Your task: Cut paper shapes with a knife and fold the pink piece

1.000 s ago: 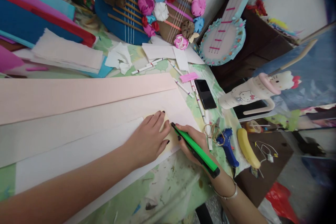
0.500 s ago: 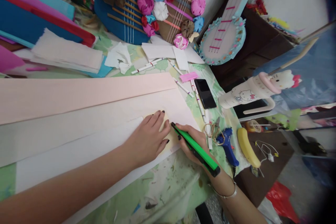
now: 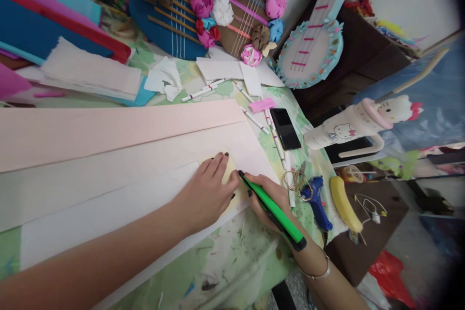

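Observation:
My left hand [image 3: 207, 189] lies flat over a pale yellow piece of paper [image 3: 230, 208], fingers stretched forward and thumb out to the right. Wrapped in my right hand [image 3: 271, 193] is a green utility knife [image 3: 274, 210] with black ends. Its front tip points up and left, just beside my left thumb, at the yellow paper's edge. Whether a blade sticks out is too small to tell. Under both hands spread large sheets, a white sheet [image 3: 109, 223] and a pale pink sheet [image 3: 145, 123].
Right of the sheets lie marker pens [image 3: 278, 143], a black phone [image 3: 286, 128], gold-handled scissors [image 3: 300, 179], a blue glue gun [image 3: 317, 203] and a yellow banana-shaped object [image 3: 345, 203]. A white tumbler [image 3: 345, 128] stands beyond. Decorated craft instruments [image 3: 308, 53] line the back.
My left thumb has shifted slightly up and right, closer to the knife's tip. The knife and my right hand have moved very slightly right in view.

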`<state>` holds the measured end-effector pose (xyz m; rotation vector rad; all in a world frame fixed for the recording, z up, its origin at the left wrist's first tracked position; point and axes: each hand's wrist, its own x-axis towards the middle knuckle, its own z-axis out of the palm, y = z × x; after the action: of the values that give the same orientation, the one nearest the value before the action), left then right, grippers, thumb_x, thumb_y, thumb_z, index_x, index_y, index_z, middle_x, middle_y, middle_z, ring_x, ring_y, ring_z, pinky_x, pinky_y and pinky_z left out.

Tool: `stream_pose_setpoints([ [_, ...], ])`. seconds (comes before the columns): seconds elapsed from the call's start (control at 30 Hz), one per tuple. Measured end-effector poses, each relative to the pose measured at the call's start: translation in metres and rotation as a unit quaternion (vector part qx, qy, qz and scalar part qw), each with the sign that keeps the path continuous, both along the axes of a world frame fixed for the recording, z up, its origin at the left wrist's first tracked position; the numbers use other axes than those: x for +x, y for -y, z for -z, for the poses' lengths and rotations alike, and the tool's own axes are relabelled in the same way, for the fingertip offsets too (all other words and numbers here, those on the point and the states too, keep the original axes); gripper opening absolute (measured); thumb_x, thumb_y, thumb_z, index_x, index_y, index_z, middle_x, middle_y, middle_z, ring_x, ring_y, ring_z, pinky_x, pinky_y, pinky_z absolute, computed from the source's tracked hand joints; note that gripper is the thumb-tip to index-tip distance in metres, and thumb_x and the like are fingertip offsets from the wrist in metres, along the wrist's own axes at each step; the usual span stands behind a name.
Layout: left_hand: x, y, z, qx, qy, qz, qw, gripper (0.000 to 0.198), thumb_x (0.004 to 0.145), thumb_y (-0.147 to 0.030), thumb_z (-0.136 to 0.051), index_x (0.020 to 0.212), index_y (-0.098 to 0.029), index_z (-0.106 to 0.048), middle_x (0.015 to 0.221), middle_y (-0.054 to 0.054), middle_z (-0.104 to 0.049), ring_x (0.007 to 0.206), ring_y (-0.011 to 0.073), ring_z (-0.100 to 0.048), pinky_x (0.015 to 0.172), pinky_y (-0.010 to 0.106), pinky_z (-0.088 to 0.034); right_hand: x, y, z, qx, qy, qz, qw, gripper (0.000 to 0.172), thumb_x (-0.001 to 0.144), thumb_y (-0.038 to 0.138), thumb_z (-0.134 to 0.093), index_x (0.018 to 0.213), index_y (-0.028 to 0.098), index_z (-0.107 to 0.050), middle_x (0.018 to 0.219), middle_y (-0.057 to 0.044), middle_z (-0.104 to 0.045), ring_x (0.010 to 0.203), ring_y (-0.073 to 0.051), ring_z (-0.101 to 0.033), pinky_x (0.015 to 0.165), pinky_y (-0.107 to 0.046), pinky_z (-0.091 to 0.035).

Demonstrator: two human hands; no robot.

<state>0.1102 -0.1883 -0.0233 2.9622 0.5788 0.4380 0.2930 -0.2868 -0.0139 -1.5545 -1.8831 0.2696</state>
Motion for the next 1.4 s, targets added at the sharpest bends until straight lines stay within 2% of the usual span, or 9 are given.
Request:
stream_pose_setpoints([
  [0.23,-0.002,0.001,0.001,0.001,0.006,0.002,1.000,0.036,0.092,-0.027,-0.047,0.121,-0.008,-0.057,0.137,0.033,-0.045,0.131,0.0437,-0.042,0.100,0.052,-0.041,0.000,0.000,0.000,0.000,-0.005,-0.001,1.000,0.046,0.080,0.006,-0.051,0.123,0.023,-0.054,0.101,-0.006,-0.069,0.083,-0.017,-0.067,0.074,-0.029,-0.055],
  [0.33,-0.001,0.001,0.001,0.001,0.008,0.000,1.000,0.036,0.092,-0.027,-0.047,0.121,-0.008,-0.057,0.137,0.033,-0.044,0.131,0.0438,-0.041,0.100,0.052,-0.041,0.000,0.001,0.003,-0.009,-0.012,0.008,1.000,0.045,0.080,0.006,-0.051,0.122,0.022,-0.054,0.098,-0.006,-0.069,0.081,-0.017,-0.066,0.072,-0.029,-0.055],
  [0.57,-0.001,0.001,0.000,-0.007,0.006,0.000,1.000,0.036,0.092,-0.027,-0.047,0.121,-0.009,-0.058,0.137,0.033,-0.045,0.131,0.0434,-0.041,0.100,0.052,-0.041,-0.001,0.003,0.010,0.030,-0.024,0.025,0.999,0.043,0.078,0.005,-0.050,0.117,0.022,-0.055,0.088,-0.004,-0.066,0.071,-0.015,-0.062,0.065,-0.027,-0.053],
  [0.7,-0.001,0.001,0.000,-0.009,0.009,-0.002,1.000,0.036,0.092,-0.026,-0.047,0.121,-0.008,-0.058,0.137,0.033,-0.044,0.131,0.0442,-0.041,0.100,0.053,-0.041,-0.002,0.002,0.008,0.027,-0.030,0.023,0.999,0.043,0.078,0.005,-0.049,0.116,0.022,-0.056,0.082,-0.002,-0.063,0.067,-0.014,-0.060,0.061,-0.026,-0.051],
  [0.93,-0.001,0.001,-0.001,-0.009,0.013,0.001,1.000,0.035,0.092,-0.025,-0.048,0.121,-0.008,-0.058,0.136,0.034,-0.045,0.130,0.0450,-0.042,0.099,0.053,-0.042,-0.002,0.005,0.007,0.023,-0.036,0.019,0.999,0.042,0.078,0.006,-0.051,0.117,0.022,-0.055,0.084,-0.003,-0.063,0.069,-0.015,-0.060,0.062,-0.027,-0.050],
  [1.1,-0.001,0.001,-0.002,-0.011,0.000,0.001,1.000,0.035,0.092,-0.026,-0.047,0.121,-0.008,-0.058,0.137,0.034,-0.044,0.131,0.0446,-0.041,0.099,0.053,-0.041,-0.003,0.006,0.007,0.026,-0.030,0.025,0.999,0.040,0.079,0.006,-0.050,0.115,0.022,-0.055,0.077,-0.001,-0.059,0.063,-0.014,-0.057,0.057,-0.026,-0.048],
  [1.4,-0.001,0.000,-0.003,-0.009,-0.013,0.007,1.000,0.035,0.094,-0.026,-0.043,0.123,-0.010,-0.056,0.138,0.027,-0.046,0.132,0.0436,-0.039,0.096,0.052,-0.041,-0.006,0.005,-0.002,0.039,-0.011,0.019,0.999,0.040,0.079,0.006,-0.047,0.115,0.023,-0.055,0.074,-0.001,-0.057,0.064,-0.015,-0.057,0.058,-0.027,-0.048],
])
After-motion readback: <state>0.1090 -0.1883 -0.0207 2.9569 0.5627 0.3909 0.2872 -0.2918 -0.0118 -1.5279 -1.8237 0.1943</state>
